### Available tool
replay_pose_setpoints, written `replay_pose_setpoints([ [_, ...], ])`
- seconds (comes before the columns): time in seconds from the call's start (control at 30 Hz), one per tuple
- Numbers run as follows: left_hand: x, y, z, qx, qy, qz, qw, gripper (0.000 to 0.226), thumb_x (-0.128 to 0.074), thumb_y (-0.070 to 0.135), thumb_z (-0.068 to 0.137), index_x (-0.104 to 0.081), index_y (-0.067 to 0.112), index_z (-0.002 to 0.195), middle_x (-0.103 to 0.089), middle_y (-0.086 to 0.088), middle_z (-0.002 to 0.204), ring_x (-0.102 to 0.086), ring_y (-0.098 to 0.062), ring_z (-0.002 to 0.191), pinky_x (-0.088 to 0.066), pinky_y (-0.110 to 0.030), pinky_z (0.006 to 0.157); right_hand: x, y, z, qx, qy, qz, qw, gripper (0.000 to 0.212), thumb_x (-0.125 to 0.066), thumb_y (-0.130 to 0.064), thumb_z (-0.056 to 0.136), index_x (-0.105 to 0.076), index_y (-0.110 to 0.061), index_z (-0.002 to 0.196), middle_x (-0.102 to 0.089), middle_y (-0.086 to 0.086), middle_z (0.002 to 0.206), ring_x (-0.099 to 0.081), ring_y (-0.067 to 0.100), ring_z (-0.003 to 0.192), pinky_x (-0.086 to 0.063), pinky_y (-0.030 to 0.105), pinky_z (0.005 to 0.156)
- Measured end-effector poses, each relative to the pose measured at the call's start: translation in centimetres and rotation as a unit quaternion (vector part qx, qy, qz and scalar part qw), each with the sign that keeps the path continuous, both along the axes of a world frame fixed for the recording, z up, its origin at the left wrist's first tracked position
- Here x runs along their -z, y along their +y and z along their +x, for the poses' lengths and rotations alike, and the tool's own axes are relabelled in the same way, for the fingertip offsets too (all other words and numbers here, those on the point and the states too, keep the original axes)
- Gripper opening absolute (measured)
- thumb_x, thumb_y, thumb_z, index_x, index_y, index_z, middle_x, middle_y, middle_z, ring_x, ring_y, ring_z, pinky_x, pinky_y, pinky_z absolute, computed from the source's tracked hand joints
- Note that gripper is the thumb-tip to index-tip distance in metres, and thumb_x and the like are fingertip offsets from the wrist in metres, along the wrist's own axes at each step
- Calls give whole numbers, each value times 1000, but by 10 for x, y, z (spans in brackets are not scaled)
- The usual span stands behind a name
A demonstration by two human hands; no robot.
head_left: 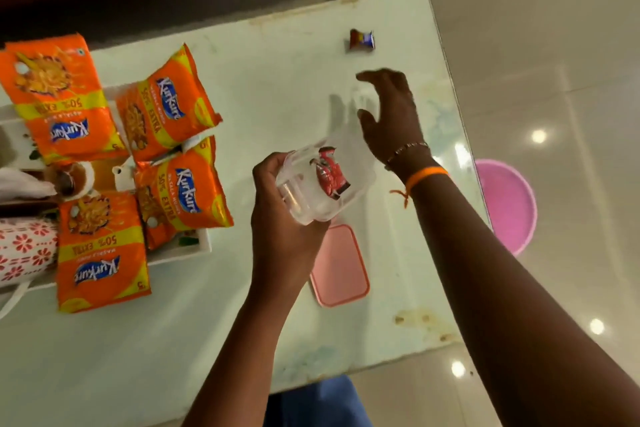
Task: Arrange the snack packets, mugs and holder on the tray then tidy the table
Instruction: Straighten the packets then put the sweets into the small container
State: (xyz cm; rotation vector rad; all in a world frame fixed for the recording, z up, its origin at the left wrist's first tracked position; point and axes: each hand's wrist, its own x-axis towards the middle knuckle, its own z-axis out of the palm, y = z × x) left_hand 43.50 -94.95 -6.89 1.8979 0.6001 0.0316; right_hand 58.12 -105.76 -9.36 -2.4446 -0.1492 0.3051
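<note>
Far left: white tray [180, 255] on the glass table [270, 73], w/ four orange snack packets [100, 253] lying flat on it, overlapping its edges. Red-flowered mug [24, 250] on its side at the tray's left end; brown cup [71, 180] btwn the packets. Centre: my left hand [277, 218] grips a clear plastic container [322, 184], fingers curled round its wall, held tilted above the table. Red wrappers [329, 173] inside it. Pink lid [339, 265] flat on the table just below the container. Right: my right hand [391, 114] hovers over the table, fingers spread and loosely bent, holding nothing. Small wrapper [361, 40] lies beyond it, apart, nr the far edge. Pink tub [505, 204] on the floor, right of the table.
</note>
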Motion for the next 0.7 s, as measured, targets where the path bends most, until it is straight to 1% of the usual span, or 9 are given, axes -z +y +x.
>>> replay_pose_setpoints([
  [0.1, -1, 4, 9, -15, -7, 22, 1000, 81, -83, 21, 61, -35, 21, 126, -44, 16, 119, -52, -7, 110, -48, -15, 85, 15, 22, 37, -63, -4, -82, 995, 73, -47, 13, 76, -32, -19, 140, -8, 10, 157, -15, 32, 143, -28, 38, 112],
  [0.17, 0, 5, 12, -31, -13, 23, 999, 81, -83, 22, 61, -35, 20, 126, -45, 15, 119, -52, -8, 109, -50, -17, 85, 28, 28, 53, -103, -5, -141, 985, 77, -46, 12, 76, -25, -20, 143, 0, 8, 158, -7, 32, 145, -25, 44, 116],
  [0.23, -1, 6, 12, -38, -13, 17, 999, 80, -83, 21, 60, -36, 20, 125, -45, 14, 119, -53, -10, 109, -52, -23, 85, 36, 25, 60, -93, 1, -152, 984, 69, -48, 3, 80, -26, -18, 143, -9, 8, 157, -11, 34, 144, -27, 46, 115],
  [0.33, 2, 6, 8, -34, -3, -4, 999, 82, -84, 16, 59, -36, 20, 126, -46, 13, 120, -53, -12, 111, -53, -26, 86, 37, 13, 53, -32, -30, -147, 988, 42, -49, -8, 85, -49, -12, 126, -42, 13, 137, -39, 36, 124, -43, 43, 96],
  [0.43, 7, 6, 2, -27, 4, -10, 1000, 81, -84, 15, 60, -35, 24, 124, -46, 22, 113, -54, -6, 106, -49, -13, 82, 25, 5, 24, 47, -18, -3, 999, 25, -50, -3, 83, -62, -6, 105, -60, 16, 110, -59, 31, 100, -51, 41, 82],
  [0.5, 9, 5, -2, -22, 7, -19, 1000, 80, -83, 16, 61, -34, 28, 122, -44, 29, 110, -53, 0, 103, -47, -6, 78, 9, 4, -7, 77, -27, 84, 993, 25, -53, -1, 80, -61, -6, 103, -65, 11, 103, -63, 18, 88, -53, 24, 75],
  [0.57, 10, 4, -7, -17, 9, -26, 999, 81, -83, 20, 61, -34, 24, 125, -44, 26, 112, -53, 0, 104, -47, -8, 80, -8, 5, -41, 78, -36, 130, 988, 26, -55, -2, 79, -59, -10, 103, -65, 4, 98, -59, 9, 79, -44, 8, 66],
  [0.63, 9, 3, -13, -10, 10, -23, 1000, 82, -83, 21, 61, -35, 20, 127, -43, 26, 112, -52, 0, 105, -49, -10, 81, -23, 11, -74, 70, -15, 148, 986, 28, -59, -3, 79, -58, -12, 105, -64, 3, 98, -58, 9, 78, -42, 6, 65],
  [0.7, 7, 3, -19, -1, 4, -17, 1000, 80, -83, 17, 61, -36, 17, 126, -43, 25, 112, -51, 1, 105, -49, -10, 82, -32, 18, -98, 52, 31, 152, 987, 31, -63, -8, 79, -56, -13, 110, -64, 3, 102, -59, 12, 80, -43, 11, 68],
])
